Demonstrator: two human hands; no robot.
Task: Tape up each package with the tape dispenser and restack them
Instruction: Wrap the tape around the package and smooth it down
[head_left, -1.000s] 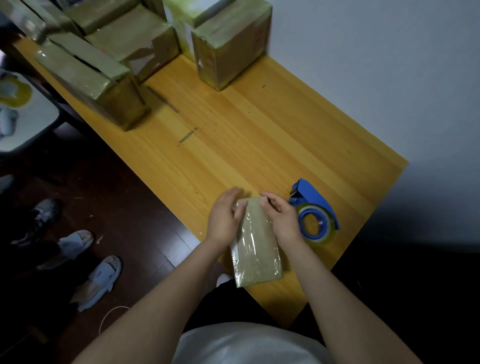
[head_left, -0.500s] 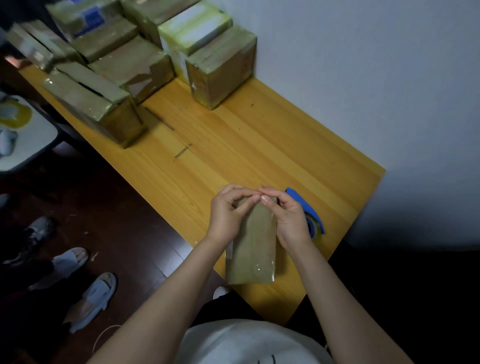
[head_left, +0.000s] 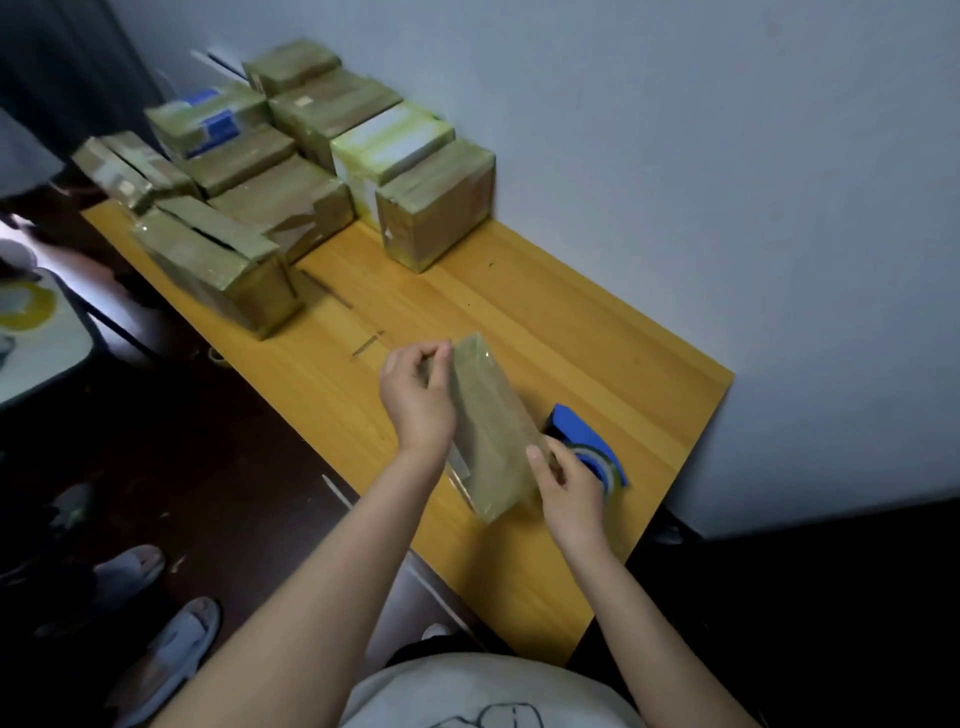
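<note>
A small, flat, brown package glossy with clear tape is held over the near end of the yellow wooden table, gripped at its far end by the left hand and pinched at its near corner by the right hand. The blue plastic tape dispenser lies unheld just beside the right hand, so taping of this package is judged finished or nearly so. Its return to the taped cardboard boxes at the far end is judged outstanding.
</note>
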